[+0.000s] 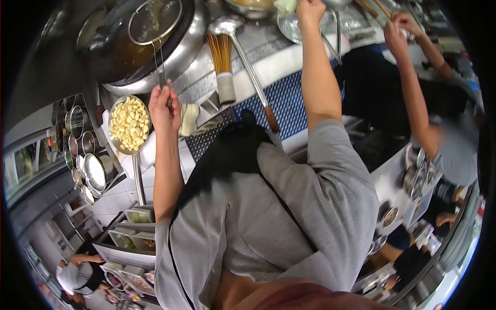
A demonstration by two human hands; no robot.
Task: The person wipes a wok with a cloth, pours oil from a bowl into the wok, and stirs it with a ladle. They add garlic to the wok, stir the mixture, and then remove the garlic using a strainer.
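Note:
My left hand (164, 106) is closed around the thin wire handle of a round mesh skimmer (155, 20). The skimmer's basket lies over a large dark wok (181, 46) holding brown liquid. My right hand (310, 10) reaches to the top edge of the view with its fingers curled, beside a metal bowl (253, 6) and something pale green (285, 5). What it grips is cut off. My grey shirt and black apron (232, 155) fill the middle.
A long ladle (243, 51) and a bamboo brush (222, 57) lie on the counter. A pan of pale yellow pieces (129, 124) sits beside a cloth (188, 119). Round seasoning tins (77, 134) stand left. A co-worker's hands (403, 31) work top right. Food trays (129, 237) sit below.

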